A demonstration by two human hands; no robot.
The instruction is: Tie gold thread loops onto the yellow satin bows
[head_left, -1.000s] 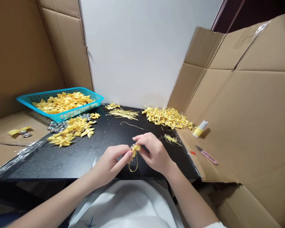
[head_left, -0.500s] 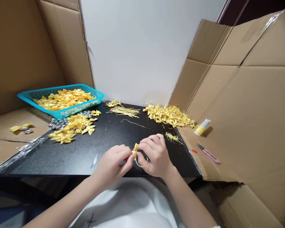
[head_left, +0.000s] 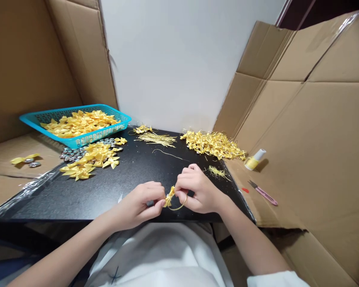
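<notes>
Near the table's front edge, a small yellow ribbon bow (head_left: 169, 197) is held up between my two hands. My left hand (head_left: 148, 201) is closed, with thumb and index finger pinching the bow's left end. On the other side my right hand (head_left: 194, 190) is also closed, its fingertips pinched at the bow's upper right end. A thin gold cord (head_left: 176, 209) curves in a loop from under the bow round to the right thumb. Exactly where the cord meets the right fingertips is hidden.
A blue basket (head_left: 74, 142) of yellow bows stands back left. Before it lie loose bows (head_left: 97, 155) and silvery beads (head_left: 71, 154). Gold cords (head_left: 157, 139) lie at the back, a heap of corded bows (head_left: 212, 144) to their right. Thread snips (head_left: 263, 192) and a spool (head_left: 255, 160) lie right.
My right hand has shifted slightly up and right, its fingertips now at the bow's upper end. The bow has tilted, and the cord loop hangs wider toward the right thumb.
</notes>
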